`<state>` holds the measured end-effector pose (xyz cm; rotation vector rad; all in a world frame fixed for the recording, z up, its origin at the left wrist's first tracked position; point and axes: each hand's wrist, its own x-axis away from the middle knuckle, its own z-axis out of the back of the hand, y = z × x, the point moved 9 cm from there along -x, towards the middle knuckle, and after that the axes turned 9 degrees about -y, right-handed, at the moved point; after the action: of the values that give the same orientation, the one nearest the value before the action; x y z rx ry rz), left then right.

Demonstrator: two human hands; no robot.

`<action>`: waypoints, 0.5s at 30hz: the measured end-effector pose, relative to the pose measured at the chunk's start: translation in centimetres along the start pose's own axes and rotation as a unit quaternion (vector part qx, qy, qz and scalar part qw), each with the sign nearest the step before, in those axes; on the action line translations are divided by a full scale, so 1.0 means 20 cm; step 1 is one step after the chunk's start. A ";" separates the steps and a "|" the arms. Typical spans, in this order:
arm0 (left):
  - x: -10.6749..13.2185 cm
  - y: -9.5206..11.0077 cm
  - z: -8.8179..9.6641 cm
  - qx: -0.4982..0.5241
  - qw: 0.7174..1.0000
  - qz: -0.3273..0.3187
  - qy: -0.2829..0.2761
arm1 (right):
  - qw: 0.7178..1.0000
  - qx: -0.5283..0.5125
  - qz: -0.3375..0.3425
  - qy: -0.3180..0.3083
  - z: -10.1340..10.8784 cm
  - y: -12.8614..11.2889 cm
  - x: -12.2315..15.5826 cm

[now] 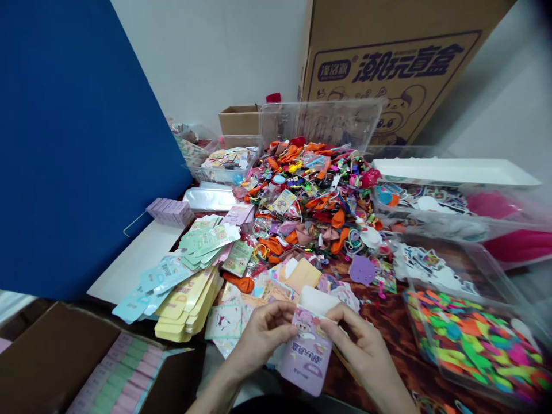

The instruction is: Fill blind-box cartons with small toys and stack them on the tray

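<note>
White walls behind; dark wooden bench (388,328) crowded edge to edge. At 6 o'clock, close to the body: pink packet (307,353), upright, printed with a cartoon figure, held at the near bench edge. Pinches its upper left corner with left hand (263,333), thumb on the front, fingers curled behind. Pinches the upper right edge with right hand (362,345), thumb and forefinger closed on it. At the packet's mouth, white card (317,300) poking up between the two thumbs.

At 12 o'clock from the hands, heap of bright trinkets (314,190), orange balloons among them. At 10 o'clock, fanned stacks of flat wrappers: yellow packets (190,305) nearest, blue packets (150,284) just beside, green packets (207,236) beyond. At 3 o'clock, clear tray (474,339) full of multicoloured pieces. At 8 o'clock, open cardboard box (26,368) with rows of pink and green packs inside. At 9 to 11 o'clock, blue panel (77,144) standing upright. At 1 o'clock, large printed carton (388,57) leaning behind clear bins (319,121).
</note>
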<state>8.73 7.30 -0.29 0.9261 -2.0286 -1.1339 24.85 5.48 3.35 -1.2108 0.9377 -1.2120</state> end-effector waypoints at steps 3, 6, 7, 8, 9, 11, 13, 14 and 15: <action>0.00 0.00 0.00 -0.007 1.000 -0.020 0.006 | 0.995 -0.088 -0.016 0.043 0.01 0.02 0.02; 0.01 0.05 -0.03 -0.083 0.995 -0.063 0.004 | 0.972 -0.182 -0.014 0.145 0.05 0.06 0.06; 0.02 0.08 -0.05 -0.130 0.989 -0.076 0.001 | 0.965 -0.200 -0.014 0.168 0.05 0.09 0.07; 0.03 0.11 -0.07 -0.180 0.980 -0.085 -0.004 | 0.960 -0.212 -0.020 0.183 0.05 0.12 0.08; 0.03 0.13 -0.09 -0.225 0.970 -0.091 -0.008 | 0.956 -0.219 -0.030 0.192 0.05 0.15 0.09; 0.04 0.15 -0.11 -0.282 0.955 -0.092 -0.013 | 0.954 -0.221 -0.057 0.193 0.04 0.22 0.10; 0.04 0.14 -0.10 -0.291 0.953 -0.077 -0.016 | 0.960 -0.199 -0.061 0.187 0.04 0.24 0.11; 0.03 0.14 -0.09 -0.286 0.956 -0.068 -0.017 | 0.966 -0.176 -0.051 0.183 0.05 0.23 0.10; 0.03 0.13 -0.09 -0.280 0.958 -0.060 -0.019 | 0.973 -0.147 -0.036 0.175 0.06 0.20 0.10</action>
<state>9.07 7.01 2.81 0.7384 -1.5512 -1.6851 27.02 3.56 -0.29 -1.2933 1.3832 -1.4081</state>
